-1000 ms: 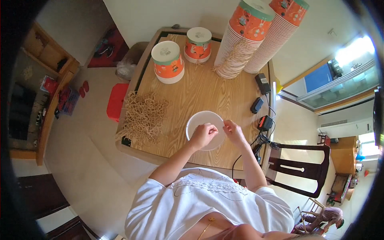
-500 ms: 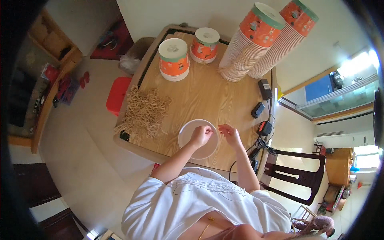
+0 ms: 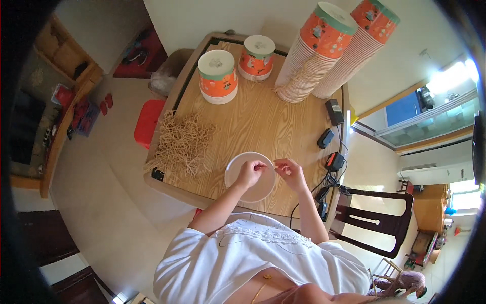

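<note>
My left hand (image 3: 251, 173) is closed in a pinch over a white round tub (image 3: 238, 191) near the table's front edge. Just to its right, my right hand (image 3: 290, 174) also has its fingertips pressed together, by the tub's right rim. The fingertips almost meet, and anything between them is too small to make out. Left of the tub lies a loose heap of tan paper twine pieces (image 3: 183, 144). Farther back stand two orange and green paper buckets, a larger one (image 3: 218, 83) and a smaller one (image 3: 256, 66), both upside down.
Two tall leaning stacks of paper buckets (image 3: 316, 53) rise at the back right, with twine strands on the nearer one. Black adapters (image 3: 334, 161) and cables line the table's right edge. A dark wooden chair (image 3: 377, 222) stands at right, a red stool (image 3: 150, 123) at left. Another person (image 3: 405, 283) is far off.
My right hand's fingers have drawn together and shifted slightly left, closer to my left hand. The left hand has barely moved; the view has shifted slightly.
</note>
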### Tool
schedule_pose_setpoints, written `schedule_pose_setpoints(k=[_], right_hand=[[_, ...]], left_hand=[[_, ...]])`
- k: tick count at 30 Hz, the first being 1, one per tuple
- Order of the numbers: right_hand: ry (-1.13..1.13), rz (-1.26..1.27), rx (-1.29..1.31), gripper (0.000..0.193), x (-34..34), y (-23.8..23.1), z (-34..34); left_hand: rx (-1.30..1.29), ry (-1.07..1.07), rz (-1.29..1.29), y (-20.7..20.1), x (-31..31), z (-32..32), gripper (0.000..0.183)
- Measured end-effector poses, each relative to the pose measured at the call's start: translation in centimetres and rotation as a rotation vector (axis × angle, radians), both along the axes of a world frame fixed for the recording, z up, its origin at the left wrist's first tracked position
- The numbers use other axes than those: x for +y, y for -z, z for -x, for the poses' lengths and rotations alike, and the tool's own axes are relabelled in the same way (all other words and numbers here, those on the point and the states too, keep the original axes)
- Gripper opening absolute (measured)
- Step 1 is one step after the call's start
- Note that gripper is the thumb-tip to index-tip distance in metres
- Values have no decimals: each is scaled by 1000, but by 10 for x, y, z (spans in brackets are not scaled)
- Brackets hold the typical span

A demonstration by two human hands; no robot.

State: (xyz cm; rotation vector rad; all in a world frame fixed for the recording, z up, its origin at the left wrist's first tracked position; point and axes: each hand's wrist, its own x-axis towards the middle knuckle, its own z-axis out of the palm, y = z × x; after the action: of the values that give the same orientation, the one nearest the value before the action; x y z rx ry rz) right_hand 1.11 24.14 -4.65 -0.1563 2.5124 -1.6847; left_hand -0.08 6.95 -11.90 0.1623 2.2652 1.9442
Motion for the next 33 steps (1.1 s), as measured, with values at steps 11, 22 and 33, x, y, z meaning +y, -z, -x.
schedule_pose_setpoints(k=[11,22,33], right_hand=[[-93,-107,122,11,-11,-17,2],[53,-139,26,15,-8,3,4],[8,-184,78,12,9,23,8]], left_hand=[[-527,118,-231,-56,-9,2,10],[116,-20,189,-45,-1,-6,12],[49,-53,285,-41,4,-6,8]])
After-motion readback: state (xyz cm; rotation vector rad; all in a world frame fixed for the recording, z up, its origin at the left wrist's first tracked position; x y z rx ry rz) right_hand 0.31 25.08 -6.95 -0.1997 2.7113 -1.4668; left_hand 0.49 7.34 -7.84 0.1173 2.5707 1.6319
